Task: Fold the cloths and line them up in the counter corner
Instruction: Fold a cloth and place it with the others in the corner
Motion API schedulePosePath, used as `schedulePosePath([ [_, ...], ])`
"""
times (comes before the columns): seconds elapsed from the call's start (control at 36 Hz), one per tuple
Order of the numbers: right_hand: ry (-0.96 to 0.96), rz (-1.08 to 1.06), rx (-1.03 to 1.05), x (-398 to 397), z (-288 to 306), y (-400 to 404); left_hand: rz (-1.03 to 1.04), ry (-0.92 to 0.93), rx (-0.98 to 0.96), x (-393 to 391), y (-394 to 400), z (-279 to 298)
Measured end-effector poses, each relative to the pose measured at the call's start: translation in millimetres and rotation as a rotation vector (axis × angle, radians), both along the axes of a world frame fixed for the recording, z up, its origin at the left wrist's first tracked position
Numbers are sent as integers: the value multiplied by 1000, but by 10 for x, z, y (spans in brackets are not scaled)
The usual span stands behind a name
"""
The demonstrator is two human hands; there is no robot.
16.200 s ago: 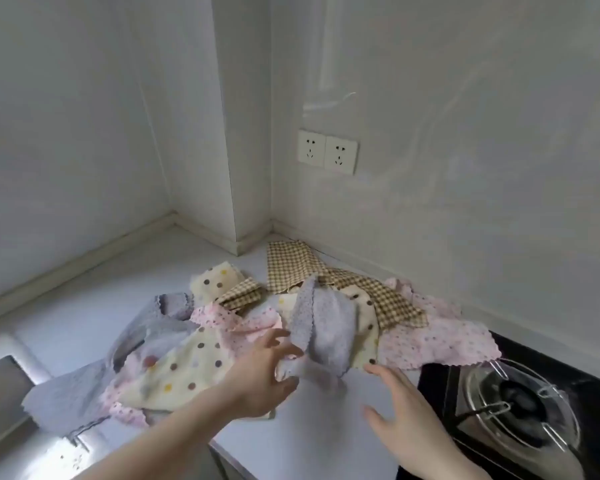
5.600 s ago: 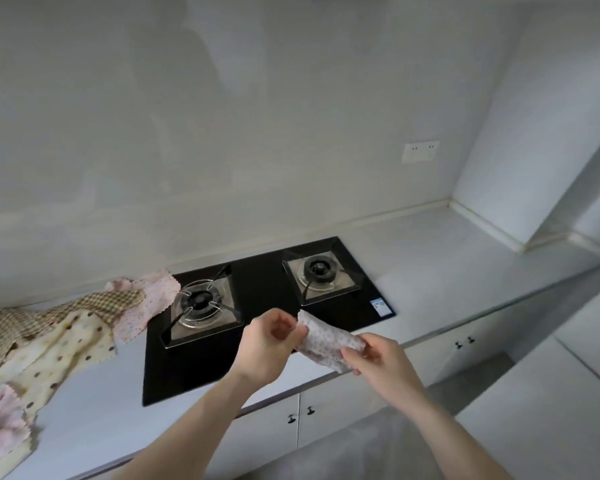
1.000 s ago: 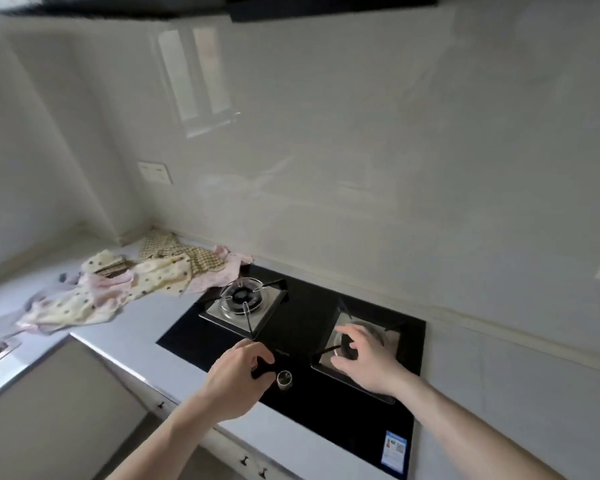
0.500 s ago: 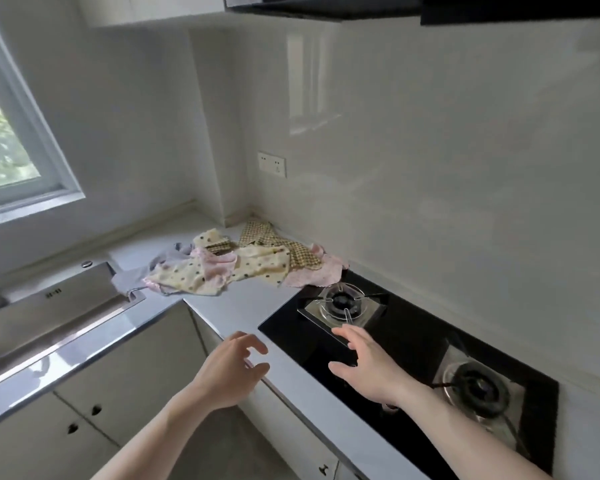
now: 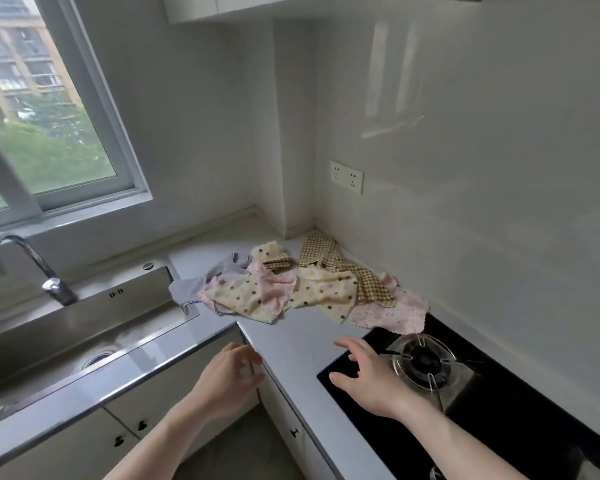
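From the head camera I see the cloths (image 5: 302, 289) lying in a loose, unfolded heap on the counter (image 5: 291, 344), in and just out from the corner, spilling from the sink (image 5: 84, 327) edge across to the hob (image 5: 465, 393). A pink dotted cloth (image 5: 392, 315) hangs over the hob's near corner, close to the burner (image 5: 423, 362). My left hand (image 5: 229, 379) hovers at the counter's front edge, its fingers (image 5: 246, 356) curled loosely around nothing I can make out. My right hand (image 5: 368, 372) is over the hob's corner, its fingers (image 5: 347, 344) spread and empty. I judge the step in hand is reaching for one cloth. To do it well I'd take the pink one first, clearing it off the hob, pinch two corners, lift it free of the heap, then fold on the bare counter.
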State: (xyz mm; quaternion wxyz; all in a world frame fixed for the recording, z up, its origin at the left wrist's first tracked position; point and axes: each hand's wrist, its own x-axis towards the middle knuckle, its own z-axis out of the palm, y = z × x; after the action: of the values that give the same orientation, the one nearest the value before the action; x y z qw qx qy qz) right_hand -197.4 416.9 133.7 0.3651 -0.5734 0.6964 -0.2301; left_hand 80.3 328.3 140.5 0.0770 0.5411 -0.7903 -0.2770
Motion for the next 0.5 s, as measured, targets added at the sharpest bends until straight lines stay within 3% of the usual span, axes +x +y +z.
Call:
schedulePosePath([
  [0.22, -7, -43, 35, 33, -163, -360, -116, -76, 115, -296, -649, -381],
  [0.5, -77, -364, 196, 337, -810, -814, -266, -280, 204, -562, -2036, -1050],
])
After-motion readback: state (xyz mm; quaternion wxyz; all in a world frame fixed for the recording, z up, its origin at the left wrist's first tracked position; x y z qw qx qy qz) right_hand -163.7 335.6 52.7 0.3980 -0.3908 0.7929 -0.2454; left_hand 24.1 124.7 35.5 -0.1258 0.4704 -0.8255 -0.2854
